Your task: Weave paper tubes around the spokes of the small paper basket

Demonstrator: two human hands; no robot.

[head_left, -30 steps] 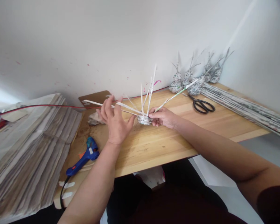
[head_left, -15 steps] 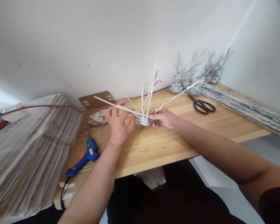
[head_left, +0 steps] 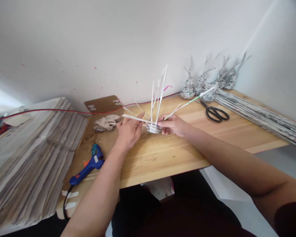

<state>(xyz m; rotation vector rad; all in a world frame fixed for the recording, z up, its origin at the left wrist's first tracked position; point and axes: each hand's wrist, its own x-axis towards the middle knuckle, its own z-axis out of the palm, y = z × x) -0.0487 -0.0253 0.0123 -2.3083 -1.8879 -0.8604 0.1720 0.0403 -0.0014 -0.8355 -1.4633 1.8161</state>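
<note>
A small woven paper basket [head_left: 153, 128], made of rolled newspaper strips, stands low over the table with several pale paper stakes [head_left: 160, 95] rising from it. My right hand [head_left: 174, 125] pinches its right side between thumb and fingers. From that side a long paper tube [head_left: 187, 104] with green marks slants up to the right. To the left of the basket is my left hand [head_left: 130, 131], its fingers stretched out. A flat white paper strip [head_left: 135, 118] runs from the basket across those fingers; whether they grip it is not clear.
Black scissors [head_left: 217, 114] lie to the right, near a bundle of rolled paper tubes [head_left: 259, 117] and several woven gourd-like pieces [head_left: 187, 89]. A blue glue gun [head_left: 88, 165], a crumpled cloth [head_left: 106, 123] and stacked newspapers [head_left: 41, 158] are on the left. A red cord [head_left: 64, 110] crosses behind.
My left hand has tilted and its fingers have drawn closer together, reaching forward. The white strip's free end has swung down and toward the basket. My right hand keeps its hold.
</note>
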